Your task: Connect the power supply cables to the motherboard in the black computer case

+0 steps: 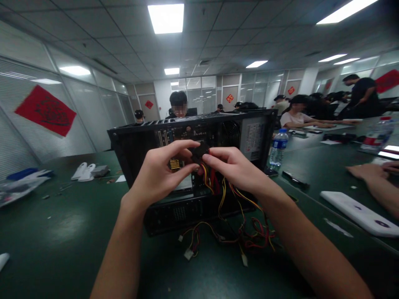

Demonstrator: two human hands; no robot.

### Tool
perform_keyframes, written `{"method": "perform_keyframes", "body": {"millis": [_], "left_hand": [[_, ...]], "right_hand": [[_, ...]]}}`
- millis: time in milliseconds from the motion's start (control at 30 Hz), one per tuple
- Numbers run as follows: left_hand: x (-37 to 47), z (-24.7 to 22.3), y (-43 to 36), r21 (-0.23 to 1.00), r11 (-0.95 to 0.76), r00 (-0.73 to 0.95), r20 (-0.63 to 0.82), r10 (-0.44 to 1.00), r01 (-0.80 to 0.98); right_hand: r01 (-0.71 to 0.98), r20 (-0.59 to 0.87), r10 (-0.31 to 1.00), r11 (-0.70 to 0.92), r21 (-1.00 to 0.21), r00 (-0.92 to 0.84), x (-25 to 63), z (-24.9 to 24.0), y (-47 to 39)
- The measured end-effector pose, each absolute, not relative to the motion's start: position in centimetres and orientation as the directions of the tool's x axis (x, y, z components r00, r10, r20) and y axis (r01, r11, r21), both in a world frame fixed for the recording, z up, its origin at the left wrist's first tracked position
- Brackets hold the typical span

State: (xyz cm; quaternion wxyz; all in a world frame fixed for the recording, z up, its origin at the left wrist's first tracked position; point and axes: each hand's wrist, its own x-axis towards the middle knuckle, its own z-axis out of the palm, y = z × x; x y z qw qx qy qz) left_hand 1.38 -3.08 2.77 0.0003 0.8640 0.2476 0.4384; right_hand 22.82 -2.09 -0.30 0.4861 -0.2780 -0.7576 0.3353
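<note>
To the left of my left hand, white things lie on the green surface. My left hand pinches a black plug with thumb and finger. The plug is between my hands, in front of the open computer box. If my fingers slip, it could drop. My right hand pinches its other side. If I tug too hard, the wires under it could pull out. Below my right hand is a tangle of cords; my arm could snag it. Farther right stands a water bottle; a bump could tip it.
</note>
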Motion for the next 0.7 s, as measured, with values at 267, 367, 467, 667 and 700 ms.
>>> {"method": "perform_keyframes", "body": {"millis": [267,367,467,667,700], "left_hand": [[1.14,2.45,-2.65,0.243,-0.861,0.419,0.794,0.441,0.447],[1.56,2.21,-2.6,0.262,-0.879,0.444,0.784,0.434,0.398],[1.83,2.15,-2.58,0.239,-0.886,0.468,0.778,0.419,0.397],[1.9,2.06,-2.37,0.16,-0.883,0.498,0.775,0.39,0.442],[1.87,2.06,-2.33,0.16,-0.879,0.499,0.772,0.394,0.448]], "right_hand": [[-0.046,0.525,0.751,0.556,-0.83,-0.4,23.17,-0.09,-2.12],[-0.032,0.512,0.756,0.549,-0.836,-0.408,23.21,-0.27,-2.06],[-0.02,0.515,0.746,0.56,-0.828,-0.422,23.1,-0.38,-1.98],[-0.007,0.491,0.737,0.552,-0.834,-0.464,22.65,-0.69,-1.95],[0.006,0.492,0.737,0.558,-0.83,-0.465,22.62,-0.73,-2.0]]}}
